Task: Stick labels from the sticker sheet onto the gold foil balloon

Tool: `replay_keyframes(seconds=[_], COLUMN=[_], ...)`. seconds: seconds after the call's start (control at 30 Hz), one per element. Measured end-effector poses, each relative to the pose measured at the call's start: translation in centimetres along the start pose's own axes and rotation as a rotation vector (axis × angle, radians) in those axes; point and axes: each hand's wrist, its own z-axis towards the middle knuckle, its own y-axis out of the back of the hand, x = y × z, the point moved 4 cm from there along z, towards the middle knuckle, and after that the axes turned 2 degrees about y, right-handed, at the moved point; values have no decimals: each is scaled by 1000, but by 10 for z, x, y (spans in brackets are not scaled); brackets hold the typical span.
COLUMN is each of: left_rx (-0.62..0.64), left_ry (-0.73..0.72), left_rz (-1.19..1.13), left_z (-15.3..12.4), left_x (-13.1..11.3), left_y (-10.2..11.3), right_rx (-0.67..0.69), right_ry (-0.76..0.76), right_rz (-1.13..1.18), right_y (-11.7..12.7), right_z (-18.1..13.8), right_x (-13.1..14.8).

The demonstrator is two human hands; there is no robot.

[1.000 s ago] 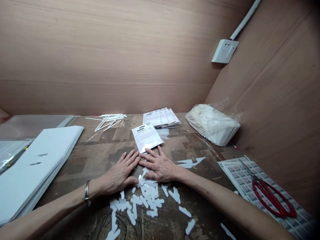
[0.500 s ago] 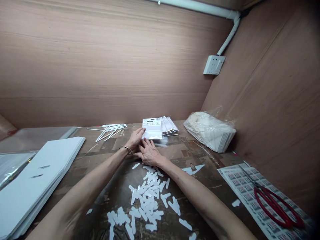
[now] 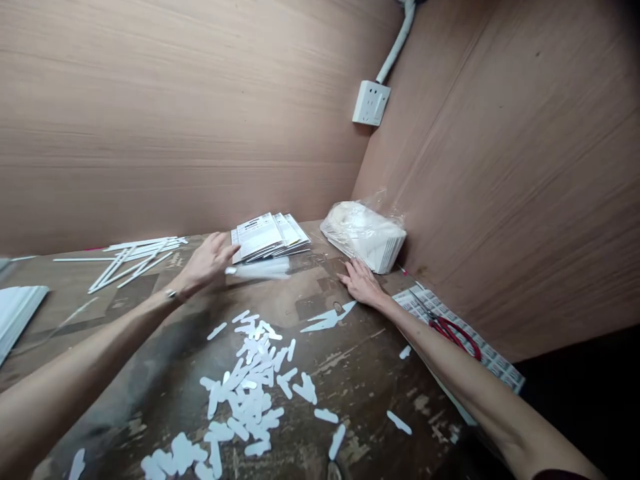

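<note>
Obs., worn bench in a corner of brown board walls.

Left hand: stretched out to the far side of the table, fingers spread and apart, clamped on nothing. Its fingertips lie just beside the near-left corner of the stack of printed cards. The stack is fanned, its long axis running away from the hand, up and to the right toward the back wall. It lies straight ahead of this hand's fingers and well apart from the other hand, so the left is clearly the nearer one.

A pale blurred strip lies on the table right in front of the stack, its long axis left to right and one end at the left thumb. I cannot tell whether it is touched, as it is too smeared.

Right hand: palm down, flat on the table, fingers together-ish and extended, gripping nothing. The fingertips point toward the plastic bag of white pieces, which sits in the corner just beyond them, near but not touching.

Also present: loose white slips strewn in the middle foreground between the two forearms; white sticks to the far left; red scissors resting on a printed sheet beside the right forearm.
</note>
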Motion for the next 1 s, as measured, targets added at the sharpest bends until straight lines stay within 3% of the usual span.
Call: replay_keyframes(seconds=[0.1,0.23,0.3,0.4,0.53,0.73,1.0], left_rx=[104,294,328,368,470,551,599], left_ry=[44,31,-38,-173,-382,-613,-638], left_rz=[166,253,256,223,150,25,-87], left_z=[-66,-140,-153,-151,-161,-237,-324], left_x=[30,32,18,-9,-46,-77,-68], left_y=[8,2,-4,-13,-24,-11,31], right_rx=[111,262,243,177,219,232,109], right_ry=[57,615,748,689,802,856,775], right_rz=[12,161,220,225,204,205,238], right_y=[-4,1,5,1,-5,10,21], right_z=[-20,-64,-75,-70,-81,-178,-276], right_x=[3,61,89,122,153,156,207])
